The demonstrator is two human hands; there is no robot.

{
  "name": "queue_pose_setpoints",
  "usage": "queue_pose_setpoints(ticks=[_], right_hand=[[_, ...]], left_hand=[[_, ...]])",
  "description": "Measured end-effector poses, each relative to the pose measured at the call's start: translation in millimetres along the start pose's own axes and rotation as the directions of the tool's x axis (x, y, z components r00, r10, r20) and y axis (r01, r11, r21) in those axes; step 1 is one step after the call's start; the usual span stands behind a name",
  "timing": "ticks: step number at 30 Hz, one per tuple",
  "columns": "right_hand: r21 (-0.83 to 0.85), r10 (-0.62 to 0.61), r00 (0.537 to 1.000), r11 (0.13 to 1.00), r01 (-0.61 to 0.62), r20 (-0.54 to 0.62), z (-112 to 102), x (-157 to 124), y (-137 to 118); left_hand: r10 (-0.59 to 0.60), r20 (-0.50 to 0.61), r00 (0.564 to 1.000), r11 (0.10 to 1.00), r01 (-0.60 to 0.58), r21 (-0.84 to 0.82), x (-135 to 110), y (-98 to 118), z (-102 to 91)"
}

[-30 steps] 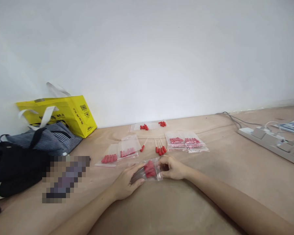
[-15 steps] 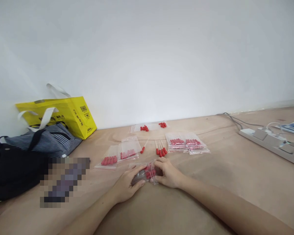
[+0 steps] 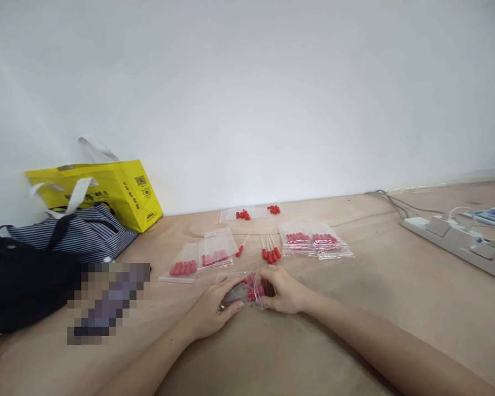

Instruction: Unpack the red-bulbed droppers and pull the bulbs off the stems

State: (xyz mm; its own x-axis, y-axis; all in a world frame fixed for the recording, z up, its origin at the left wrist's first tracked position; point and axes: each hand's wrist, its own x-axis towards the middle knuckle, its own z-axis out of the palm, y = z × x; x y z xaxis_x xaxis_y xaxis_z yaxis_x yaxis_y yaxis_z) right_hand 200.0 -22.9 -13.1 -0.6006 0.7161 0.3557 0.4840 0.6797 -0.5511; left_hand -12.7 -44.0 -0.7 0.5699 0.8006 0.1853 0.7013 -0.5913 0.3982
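Both hands meet on a small clear zip bag (image 3: 247, 290) of red-tipped sticks, low on the wooden surface. My left hand (image 3: 210, 311) grips the bag's left end with curled fingers. My right hand (image 3: 286, 291) pinches its right end, fingers folded over the plastic. Just beyond the hands lie several loose red-tipped sticks (image 3: 270, 252) and one single stick (image 3: 241, 247). Filled bags lie to the left (image 3: 200, 259) and to the right (image 3: 315, 241). Another flat bag (image 3: 256, 213) rests near the wall.
A yellow tote bag (image 3: 107, 190), a striped bag (image 3: 72, 236) and a black bag (image 3: 20, 286) stand at the left. A blurred-out object (image 3: 107, 300) lies beside them. A white power strip (image 3: 457, 242) with cables sits at the right, near printed paper (image 3: 493, 213).
My right hand has slid leftward over the bag's end, closing the gap to my left hand. The bag has bunched up between them. Everything else stays put.
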Motion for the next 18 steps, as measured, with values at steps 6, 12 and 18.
queue_pose_setpoints(ticks=[6,12,18], right_hand=[[0.207,0.073,0.996,0.975,-0.082,0.049,-9,-3,12],[0.208,-0.019,0.999,0.978,0.012,0.033,-13,-6,13],[0.242,0.023,0.998,0.97,-0.039,0.067,-13,-7,15]], left_hand=[[0.007,0.01,1.0,1.0,-0.007,0.008,0,0,0.1],[-0.035,0.032,0.999,0.999,0.034,0.028,-1,-1,0.9],[-0.015,0.027,1.0,1.0,0.015,-0.009,-2,0,-1.4]])
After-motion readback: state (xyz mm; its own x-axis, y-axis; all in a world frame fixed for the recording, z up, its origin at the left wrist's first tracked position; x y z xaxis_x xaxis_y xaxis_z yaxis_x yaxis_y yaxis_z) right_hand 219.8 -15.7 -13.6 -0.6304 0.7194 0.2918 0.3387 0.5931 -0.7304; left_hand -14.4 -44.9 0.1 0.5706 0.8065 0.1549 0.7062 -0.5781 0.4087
